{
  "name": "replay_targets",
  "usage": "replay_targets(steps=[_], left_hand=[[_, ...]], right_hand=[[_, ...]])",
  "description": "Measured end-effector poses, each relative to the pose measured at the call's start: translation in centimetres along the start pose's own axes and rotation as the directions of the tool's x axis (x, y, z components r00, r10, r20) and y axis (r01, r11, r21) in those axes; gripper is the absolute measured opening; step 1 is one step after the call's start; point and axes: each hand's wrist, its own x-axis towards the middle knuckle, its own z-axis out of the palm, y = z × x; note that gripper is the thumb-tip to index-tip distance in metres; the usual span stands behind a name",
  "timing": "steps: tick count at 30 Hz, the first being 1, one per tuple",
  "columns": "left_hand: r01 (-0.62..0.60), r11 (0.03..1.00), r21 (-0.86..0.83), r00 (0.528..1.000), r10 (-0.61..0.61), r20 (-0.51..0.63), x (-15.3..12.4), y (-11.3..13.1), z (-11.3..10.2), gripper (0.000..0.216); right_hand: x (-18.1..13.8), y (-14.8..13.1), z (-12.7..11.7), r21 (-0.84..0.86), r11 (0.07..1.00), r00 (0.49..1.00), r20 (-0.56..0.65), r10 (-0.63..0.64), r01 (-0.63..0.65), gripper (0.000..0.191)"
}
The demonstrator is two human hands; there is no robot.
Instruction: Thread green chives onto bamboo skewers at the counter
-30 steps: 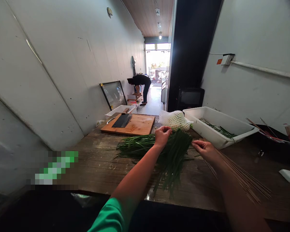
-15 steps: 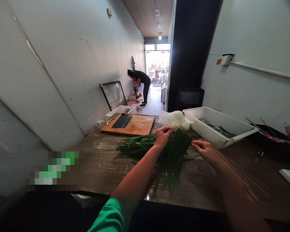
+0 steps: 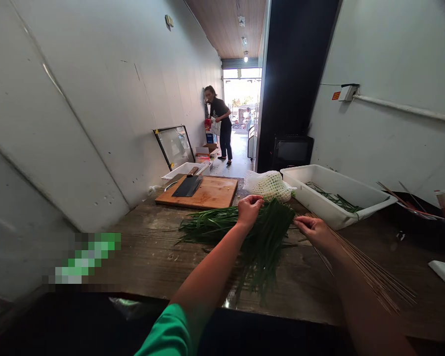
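Long green garlic chives (image 3: 270, 232) hang in a flat row between my hands, their cut ends level at the top and their leaves spreading toward me over the table. My left hand (image 3: 249, 210) is closed in a pinch at the row's upper left corner; its fingertips are partly hidden. At the row's right edge, my right hand (image 3: 313, 228) pinches what looks like the end of a thin skewer. More chives (image 3: 207, 222) lie flat behind my left wrist. Several loose bamboo skewers (image 3: 371, 267) lie on the table beside and partly under my right forearm.
A cleaver (image 3: 187, 186) rests on a wooden cutting board (image 3: 218, 190) at the far left of the table (image 3: 144, 257). Behind my hands lies a net-wrapped pale vegetable (image 3: 269, 185). A white tub (image 3: 374, 202) with some chives stands right. A person (image 3: 220, 118) stands beyond.
The person in the background has straightened up from bending and now holds something pale. My hands and the chives have hardly moved.
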Motion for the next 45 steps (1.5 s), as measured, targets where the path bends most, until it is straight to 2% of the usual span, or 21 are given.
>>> replay_targets(steps=[12, 24, 36, 42, 43, 45], left_hand=[[-0.01, 1.0, -0.023, 0.999, 0.011, 0.048, 0.0, 0.0, -0.1, 0.014], [-0.118, 0.986, 0.119, 0.992, 0.11, 0.069, 0.3, -0.4, -0.3, 0.012], [-0.17, 0.956, 0.239, 0.984, 0.151, 0.098, 0.2, -0.3, -0.4, 0.012], [-0.24, 0.913, 0.33, 0.954, 0.159, 0.254, -0.2, 0.2, -0.5, 0.012], [-0.241, 0.911, 0.334, 0.956, 0.165, 0.242, 0.0, 0.3, -0.7, 0.012], [-0.224, 0.92, 0.322, 0.972, 0.186, 0.146, 0.3, 0.5, -1.1, 0.014]], right_hand=[[-0.1, -0.4, 0.0, -0.015, 1.0, 1.0, -0.008, -0.017, 0.017, 0.036], [0.0, -0.2, -0.1, -0.03, 0.999, 1.0, -0.014, -0.015, 0.015, 0.036], [-0.1, -0.6, -0.1, -0.021, 1.0, 1.0, 0.001, -0.012, 0.012, 0.038], [-0.2, -1.2, -0.3, -0.043, 0.999, 1.0, 0.003, -0.01, 0.011, 0.037], [-0.2, -1.1, -0.2, -0.047, 0.999, 1.0, -0.001, -0.014, 0.014, 0.036], [-0.2, -0.8, -0.2, -0.05, 0.999, 1.0, -0.014, -0.02, 0.02, 0.037]])
